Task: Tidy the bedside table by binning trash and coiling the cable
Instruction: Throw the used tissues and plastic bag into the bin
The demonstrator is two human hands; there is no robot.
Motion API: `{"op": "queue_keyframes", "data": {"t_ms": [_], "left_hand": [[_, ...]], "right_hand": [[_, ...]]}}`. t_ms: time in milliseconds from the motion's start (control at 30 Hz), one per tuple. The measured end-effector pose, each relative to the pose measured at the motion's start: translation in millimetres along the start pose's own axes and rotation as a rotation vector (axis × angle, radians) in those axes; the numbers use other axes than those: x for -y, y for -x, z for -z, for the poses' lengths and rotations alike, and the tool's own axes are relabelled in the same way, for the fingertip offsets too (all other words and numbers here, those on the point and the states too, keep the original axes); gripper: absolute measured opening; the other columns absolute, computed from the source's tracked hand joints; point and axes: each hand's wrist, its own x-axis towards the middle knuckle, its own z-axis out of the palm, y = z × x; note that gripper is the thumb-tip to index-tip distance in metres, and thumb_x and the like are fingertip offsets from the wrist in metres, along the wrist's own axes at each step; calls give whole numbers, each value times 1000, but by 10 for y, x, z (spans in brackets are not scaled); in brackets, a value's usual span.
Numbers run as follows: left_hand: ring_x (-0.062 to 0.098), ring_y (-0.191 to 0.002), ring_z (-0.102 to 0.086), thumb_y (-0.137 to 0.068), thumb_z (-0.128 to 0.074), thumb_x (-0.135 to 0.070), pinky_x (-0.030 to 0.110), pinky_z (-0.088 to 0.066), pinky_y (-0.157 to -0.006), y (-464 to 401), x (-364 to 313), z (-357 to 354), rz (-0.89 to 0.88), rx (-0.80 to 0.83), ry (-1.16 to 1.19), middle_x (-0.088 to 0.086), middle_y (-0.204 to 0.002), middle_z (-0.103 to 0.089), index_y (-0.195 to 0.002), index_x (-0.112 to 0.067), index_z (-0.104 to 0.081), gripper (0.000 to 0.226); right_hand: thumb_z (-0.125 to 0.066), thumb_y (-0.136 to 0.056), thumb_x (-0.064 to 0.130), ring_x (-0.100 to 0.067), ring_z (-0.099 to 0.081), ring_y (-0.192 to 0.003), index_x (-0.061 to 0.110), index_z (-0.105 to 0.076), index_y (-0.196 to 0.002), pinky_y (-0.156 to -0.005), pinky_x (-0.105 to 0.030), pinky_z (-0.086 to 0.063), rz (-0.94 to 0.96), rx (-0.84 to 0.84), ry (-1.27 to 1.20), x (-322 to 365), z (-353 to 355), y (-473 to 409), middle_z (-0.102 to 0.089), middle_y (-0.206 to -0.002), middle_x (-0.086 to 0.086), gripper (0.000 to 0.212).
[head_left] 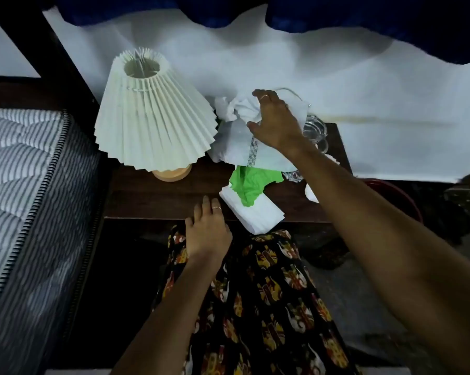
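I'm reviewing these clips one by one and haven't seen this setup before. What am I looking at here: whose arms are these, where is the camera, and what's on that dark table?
There is no machine here. The single picture comes from a wide-angle camera worn on a person's head, looking down, so the two bare arms are the wearer's own.

The dark wooden bedside table stands beside a striped mattress. On it are a lamp with a pleated white shade, a white plastic bag with printed text, crumpled white paper, a green plastic piece lying over a folded white tissue stack, and clear glassware at the back right.

The right hand reaches over the bag and crumpled paper, fingers spread; whether it grips anything yet is unclear. The left hand rests flat on the table's front edge, holding nothing. A red bin rim shows to the right.
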Motion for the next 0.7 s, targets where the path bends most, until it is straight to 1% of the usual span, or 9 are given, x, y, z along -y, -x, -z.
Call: {"op": "queue_keyframes", "data": {"t_ms": [100, 167, 267, 333, 400, 533, 600, 633, 700], "left_hand": [[27, -146, -12, -90, -44, -22, 47, -24, -112, -64, -3, -33, 49, 65, 6, 12, -158, -13, -148, -8, -15, 67], [28, -146, -11, -89, -44, -22, 47, -25, -112, -108, -6, -52, 46, 90, -4, 14, -158, -12, -148, -6, -16, 67], [29, -146, -13, -89, -44, -21, 46, -26, -112, -136, -7, -61, 44, 88, -30, 16, -158, -14, -147, -5, -18, 66], [29, -145, -14, -89, -44, -21, 46, -27, -111, -130, -14, -62, 42, 90, -49, 16, -157, -15, -147, -5, -18, 66], [30, -145, -14, -89, -44, -21, 46, -27, -111, -125, -27, -61, 37, 93, -56, 17, -157, -15, -147, -5, -18, 65], [28, -146, -11, -89, -43, -22, 46, -26, -112, -115, -32, -57, 46, 111, -48, 15, -158, -12, -148, -6, -16, 66], [27, -146, -10, -89, -43, -22, 47, -25, -112, -106, -29, -50, 43, 118, -49, 13, -158, -11, -148, -7, -16, 67], [26, -146, -9, -89, -44, -22, 47, -24, -112, -104, -33, -50, 41, 120, -43, 13, -158, -11, -148, -7, -17, 67], [26, -146, -9, -88, -44, -21, 47, -25, -112, -102, -41, -55, 41, 125, -35, 13, -158, -11, -148, -7, -18, 67]], "right_hand": [[-65, -82, 30, -34, -33, -136, 11, -25, -146, -111, -44, -31, -79, 125, 6, 7, -39, -220, -31, -148, -12, 77], [-67, -80, 32, -34, -35, -134, 12, -32, -142, -109, -44, -34, -118, 167, 12, 8, -64, -331, -35, -144, -13, 74], [-64, -79, 25, -33, -49, -120, 11, -58, -110, -92, -37, -44, -130, 126, -17, -15, -87, -390, -53, -123, -14, 34], [-58, -74, 29, -32, -58, -109, 13, -60, -88, -81, -34, -45, -147, 71, -99, -59, -37, -381, -59, -107, -16, 21], [-52, -73, 32, -34, -59, -106, 9, -62, -96, -80, -31, -43, -149, 27, -169, -132, 55, -343, -61, -109, -20, 34], [-53, -89, 20, -31, -58, -110, 1, -58, -112, -79, -22, -37, -153, -140, -232, -363, 416, -154, -62, -118, -19, 30], [-54, -89, 18, -28, -62, -101, 0, -57, -116, -81, -17, -45, -156, -222, -287, -549, 645, 20, -64, -112, -15, 32], [-54, -88, 18, -26, -64, -93, 1, -59, -112, -79, -17, -47, -154, -252, -273, -673, 760, 127, -66, -104, -14, 30], [-54, -85, 23, -32, -67, -86, 2, -61, -101, -82, -34, -53, -185, -297, -259, -1000, 935, 349, -68, -97, -17, 28]]}}
